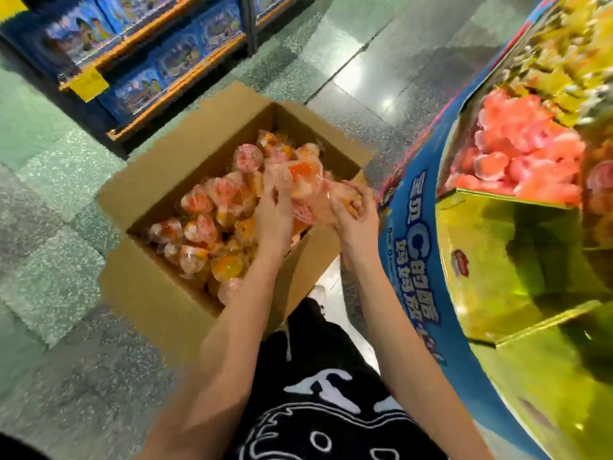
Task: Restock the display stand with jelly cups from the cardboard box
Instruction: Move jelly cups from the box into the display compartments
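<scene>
Gripped a bunch of jelly cups [305, 180] in both hands over the cardboard box [159, 293]. Curled the left hand [272, 210] round the bunch from the left and cupped the right hand [351, 214] against it from the right. Held both hands close together, clamped on the wrappers. Probably squeezed from two sides to stop slippery cups spilling. Held the bunch just above the pile, toward the box's right side. Noted plenty more pink and orange cups inside. Set the box open on the floor [59, 194], just beside the display stand [414, 247], likely for a short carry. Saw pink cups heaped in an upper compartment [524, 161]. Found nothing visible in the lower gold compartment [517, 247], though blurred. Judged as mid-transfer. Next: swing right and drop into the stand without shedding any.
</scene>
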`<state>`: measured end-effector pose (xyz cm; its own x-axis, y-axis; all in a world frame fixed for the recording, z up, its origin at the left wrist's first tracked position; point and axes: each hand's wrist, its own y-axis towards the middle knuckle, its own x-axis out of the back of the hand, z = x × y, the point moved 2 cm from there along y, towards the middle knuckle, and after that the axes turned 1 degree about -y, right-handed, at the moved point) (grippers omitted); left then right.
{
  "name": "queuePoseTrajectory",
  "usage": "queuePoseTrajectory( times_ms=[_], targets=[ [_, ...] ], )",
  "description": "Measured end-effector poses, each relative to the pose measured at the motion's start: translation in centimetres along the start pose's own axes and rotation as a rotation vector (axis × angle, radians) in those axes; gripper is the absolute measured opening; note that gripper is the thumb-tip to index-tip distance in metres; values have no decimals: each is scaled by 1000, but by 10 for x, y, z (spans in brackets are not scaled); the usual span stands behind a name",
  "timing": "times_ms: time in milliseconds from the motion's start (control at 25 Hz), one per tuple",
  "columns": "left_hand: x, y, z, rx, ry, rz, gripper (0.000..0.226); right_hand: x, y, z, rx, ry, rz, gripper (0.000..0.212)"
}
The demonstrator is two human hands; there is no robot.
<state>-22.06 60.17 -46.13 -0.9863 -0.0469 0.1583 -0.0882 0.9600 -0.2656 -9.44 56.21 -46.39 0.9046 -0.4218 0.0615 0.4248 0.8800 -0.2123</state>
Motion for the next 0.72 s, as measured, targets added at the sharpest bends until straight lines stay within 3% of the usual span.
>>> queuePoseTrajectory(
  times_ms=[400, 520, 720],
  targets=[
    [-192, -161, -35, -119, 95, 670, 54, 236, -126, 1, 57, 252, -651, 28],
    [-254, -238, -25, -112, 149, 789, 73, 318, -178, -9, 45, 311, -800, 22],
    [-355, -393, -1, -92, 186, 947, 30, 468, -284, -30, 5, 191, -989, 15]
  ],
)
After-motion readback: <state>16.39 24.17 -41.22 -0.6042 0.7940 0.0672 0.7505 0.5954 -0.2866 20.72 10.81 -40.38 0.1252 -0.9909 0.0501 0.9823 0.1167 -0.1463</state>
